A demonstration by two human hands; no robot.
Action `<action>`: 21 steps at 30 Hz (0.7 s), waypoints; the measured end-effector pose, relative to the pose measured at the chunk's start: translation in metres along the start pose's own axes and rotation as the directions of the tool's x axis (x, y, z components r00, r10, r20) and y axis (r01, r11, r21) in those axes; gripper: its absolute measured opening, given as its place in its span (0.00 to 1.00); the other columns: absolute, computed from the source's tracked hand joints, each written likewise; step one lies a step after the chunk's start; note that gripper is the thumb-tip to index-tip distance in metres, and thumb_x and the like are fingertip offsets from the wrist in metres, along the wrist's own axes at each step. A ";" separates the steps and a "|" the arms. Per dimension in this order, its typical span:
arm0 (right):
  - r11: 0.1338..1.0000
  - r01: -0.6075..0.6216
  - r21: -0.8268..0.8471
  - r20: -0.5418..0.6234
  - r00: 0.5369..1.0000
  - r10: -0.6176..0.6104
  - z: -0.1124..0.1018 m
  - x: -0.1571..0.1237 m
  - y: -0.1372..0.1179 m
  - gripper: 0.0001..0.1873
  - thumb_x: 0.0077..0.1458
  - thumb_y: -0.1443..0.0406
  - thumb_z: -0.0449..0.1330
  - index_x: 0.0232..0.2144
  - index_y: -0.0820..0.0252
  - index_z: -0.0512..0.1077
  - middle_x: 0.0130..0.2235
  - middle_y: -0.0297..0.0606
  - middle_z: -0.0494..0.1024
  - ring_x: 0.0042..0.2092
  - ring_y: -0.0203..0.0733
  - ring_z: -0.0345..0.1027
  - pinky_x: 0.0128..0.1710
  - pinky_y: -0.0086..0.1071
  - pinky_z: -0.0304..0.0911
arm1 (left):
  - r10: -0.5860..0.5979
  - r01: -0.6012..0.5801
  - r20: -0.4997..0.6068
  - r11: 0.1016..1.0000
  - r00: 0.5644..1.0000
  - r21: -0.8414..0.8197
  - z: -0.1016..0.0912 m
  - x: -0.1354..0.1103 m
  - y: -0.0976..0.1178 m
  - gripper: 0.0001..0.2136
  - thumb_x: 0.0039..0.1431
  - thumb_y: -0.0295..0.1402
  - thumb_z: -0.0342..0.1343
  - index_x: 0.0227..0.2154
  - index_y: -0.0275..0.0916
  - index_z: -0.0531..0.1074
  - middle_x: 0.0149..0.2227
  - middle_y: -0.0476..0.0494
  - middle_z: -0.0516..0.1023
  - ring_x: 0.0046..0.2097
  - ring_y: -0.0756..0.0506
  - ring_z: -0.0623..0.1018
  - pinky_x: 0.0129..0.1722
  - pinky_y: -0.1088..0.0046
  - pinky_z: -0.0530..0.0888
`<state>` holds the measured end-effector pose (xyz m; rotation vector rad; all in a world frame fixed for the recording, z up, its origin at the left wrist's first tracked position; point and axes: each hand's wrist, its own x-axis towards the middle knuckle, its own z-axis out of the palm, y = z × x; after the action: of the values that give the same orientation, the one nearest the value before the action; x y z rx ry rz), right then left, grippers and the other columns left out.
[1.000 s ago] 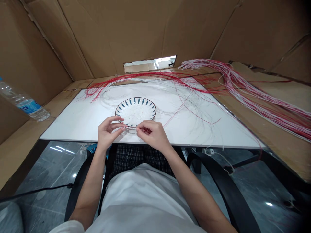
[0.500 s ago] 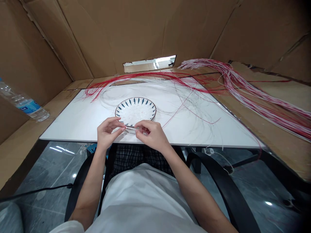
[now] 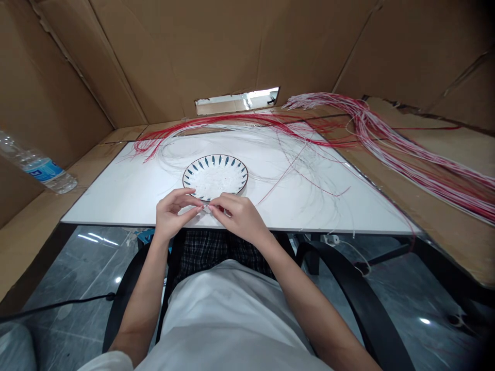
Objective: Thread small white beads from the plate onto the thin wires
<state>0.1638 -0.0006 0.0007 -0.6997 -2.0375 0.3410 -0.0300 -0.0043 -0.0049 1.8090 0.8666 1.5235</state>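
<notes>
- Sheaf of thin red and white strands (image 3: 406,154), upper right: too many to count, so I'd guess loads left.
- One round white plate with a blue leaf rim (image 3: 215,176), centre: only a thin layer of white bits in it.
- Two hands: left hand (image 3: 172,214) and right hand (image 3: 240,216) both pinch one thin pale strand (image 3: 207,207) just below the plate.
- One clear plastic bottle (image 3: 38,167), left edge.

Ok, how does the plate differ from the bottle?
The plate sits flat on the white board; the bottle lies on its side on cardboard, far left. The plate is white with dark rim marks; the bottle is clear with a blue label.
</notes>
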 end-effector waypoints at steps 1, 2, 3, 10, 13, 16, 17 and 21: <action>1.000 0.014 -0.017 0.001 1.000 -0.014 0.000 0.000 0.000 0.08 0.61 0.68 0.53 0.32 0.63 0.72 0.28 0.36 0.72 0.27 0.33 0.62 0.27 0.27 0.55 | 0.000 0.000 -0.005 1.000 1.000 0.009 0.000 0.000 0.000 0.20 0.46 0.24 0.66 0.44 0.37 0.72 0.31 0.44 0.81 0.35 0.46 0.81 0.41 0.69 0.79; 0.999 0.028 -0.033 0.001 1.000 -0.028 0.000 -0.001 -0.001 0.09 0.61 0.68 0.53 0.33 0.64 0.72 0.28 0.36 0.72 0.27 0.34 0.62 0.28 0.27 0.55 | 0.000 0.000 -0.011 1.000 1.000 0.020 0.001 0.000 0.000 0.20 0.46 0.24 0.66 0.43 0.37 0.72 0.31 0.44 0.81 0.35 0.46 0.81 0.40 0.69 0.79; 0.998 0.043 -0.048 0.001 0.999 -0.043 0.001 -0.001 -0.001 0.09 0.62 0.68 0.52 0.33 0.64 0.72 0.29 0.36 0.72 0.28 0.34 0.62 0.28 0.27 0.56 | 0.001 -0.001 -0.015 1.000 1.000 0.029 0.001 -0.001 0.000 0.19 0.46 0.25 0.66 0.43 0.37 0.72 0.32 0.44 0.82 0.35 0.46 0.81 0.40 0.69 0.79; 0.988 0.096 -0.120 0.013 0.995 -0.095 0.002 -0.002 -0.001 0.11 0.63 0.68 0.50 0.32 0.64 0.71 0.28 0.37 0.71 0.28 0.35 0.62 0.27 0.28 0.56 | 0.002 -0.001 -0.034 0.999 0.999 0.045 0.002 -0.001 0.000 0.19 0.46 0.26 0.66 0.43 0.37 0.72 0.31 0.44 0.82 0.35 0.46 0.82 0.40 0.70 0.79; 0.985 0.122 -0.123 0.012 0.993 -0.121 0.001 -0.002 -0.001 0.11 0.63 0.68 0.50 0.32 0.64 0.71 0.29 0.37 0.71 0.29 0.35 0.63 0.28 0.28 0.57 | -0.002 0.004 -0.044 0.999 0.999 0.044 0.002 -0.001 0.001 0.18 0.46 0.26 0.66 0.43 0.37 0.72 0.31 0.44 0.82 0.35 0.46 0.82 0.39 0.70 0.80; 0.984 0.133 -0.120 0.014 0.991 -0.132 0.001 -0.002 -0.001 0.11 0.63 0.69 0.50 0.32 0.64 0.71 0.29 0.38 0.71 0.29 0.35 0.64 0.28 0.28 0.57 | 0.001 0.001 -0.040 0.999 0.999 0.050 0.001 -0.002 0.001 0.18 0.46 0.25 0.66 0.43 0.37 0.72 0.31 0.44 0.82 0.35 0.46 0.82 0.39 0.71 0.80; 0.984 0.133 -0.121 0.017 0.991 -0.132 0.001 -0.002 -0.001 0.11 0.63 0.69 0.50 0.32 0.64 0.71 0.29 0.38 0.71 0.29 0.35 0.64 0.28 0.28 0.57 | 0.004 -0.002 -0.036 0.999 0.999 0.052 0.001 -0.002 0.000 0.18 0.47 0.25 0.65 0.43 0.37 0.72 0.31 0.44 0.82 0.35 0.46 0.82 0.39 0.71 0.79; 0.984 0.133 -0.118 0.033 0.991 -0.130 0.001 -0.002 -0.002 0.12 0.63 0.69 0.48 0.31 0.63 0.70 0.28 0.38 0.70 0.29 0.37 0.63 0.28 0.29 0.57 | 0.024 -0.025 0.020 0.998 1.000 0.056 0.001 -0.003 -0.001 0.18 0.48 0.24 0.64 0.44 0.38 0.72 0.32 0.45 0.82 0.36 0.47 0.81 0.41 0.71 0.79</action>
<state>0.1626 -0.0032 0.0000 -0.6316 -2.1296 0.1521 -0.0290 -0.0059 -0.0075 1.8778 0.8897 1.5081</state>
